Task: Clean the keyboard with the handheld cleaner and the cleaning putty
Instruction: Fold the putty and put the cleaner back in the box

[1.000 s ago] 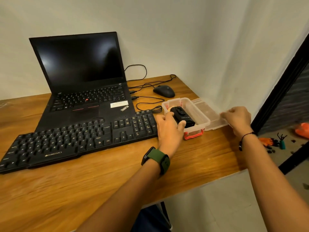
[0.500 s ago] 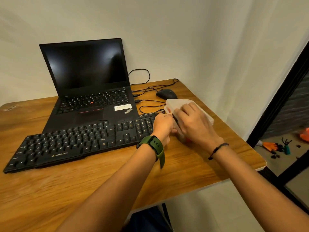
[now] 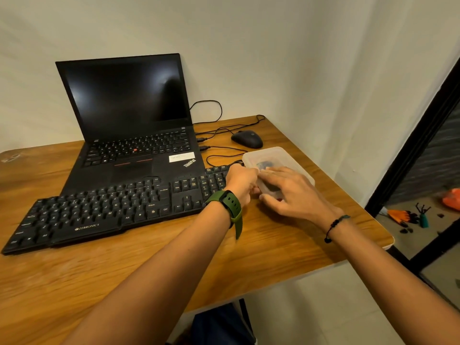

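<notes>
1. Since a second ago the lid has gone from lying open beside the box to sitting on top of it, and the right hand (image 3: 296, 192) has swung over from the counter edge to rest on that lid. So the handheld cleaner is now shut inside the clear plastic box (image 3: 276, 168), just a dark shape showing through the lid.
2. Right hand lies flat, fingers spread, pressing the lid down. Left hand (image 3: 242, 181) is curled against the box's near-left corner, but I can't tell if it's pinching the rim or a clip.
3. The keyboard (image 3: 109, 207) sits just left of the box, its number pad touching or nearly touching the left hand. Can't spot the putty anywhere.
4. If the step is snapping the lid shut: press evenly over the corners, not just the middle, or one side will probably pop back up.
5. Brace the box with the left hand so it doesn't skate on the counter (image 3: 249, 257) into the cable (image 3: 224, 155) or the mouse (image 3: 247, 139) behind.
</notes>
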